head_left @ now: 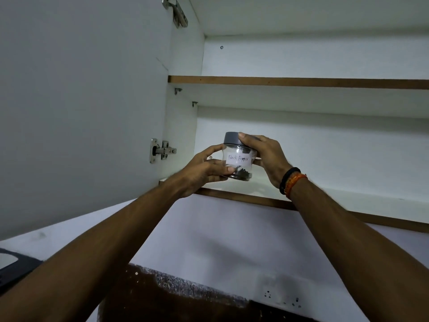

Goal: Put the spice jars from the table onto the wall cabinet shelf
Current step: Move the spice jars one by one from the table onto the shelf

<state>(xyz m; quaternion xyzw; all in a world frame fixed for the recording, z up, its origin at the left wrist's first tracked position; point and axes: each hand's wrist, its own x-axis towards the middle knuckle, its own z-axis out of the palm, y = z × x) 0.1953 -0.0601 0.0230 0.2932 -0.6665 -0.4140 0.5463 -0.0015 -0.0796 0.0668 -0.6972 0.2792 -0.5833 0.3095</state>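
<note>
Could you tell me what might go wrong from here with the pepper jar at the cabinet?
1. The Black Pepper jar is held at the lower shelf close to its front edge; released there, it might tip off.
2. The right hand grips partly at the grey lid; if that is loose, it could turn or lift.
3. The left hand holds only by its fingertips, so it may slip.

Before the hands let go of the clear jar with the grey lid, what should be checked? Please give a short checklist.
1. Clear plastic jar labelled Black Pepper upright: ok.
2. Grey lid seated on the jar: ok.
3. Left hand and right hand both hold it: ok.
4. Jar over the lower white shelf with brown edge: ok.
5. Jar base resting on the shelf: cannot tell.
6. Free shelf space beside the jar: ok.
</note>
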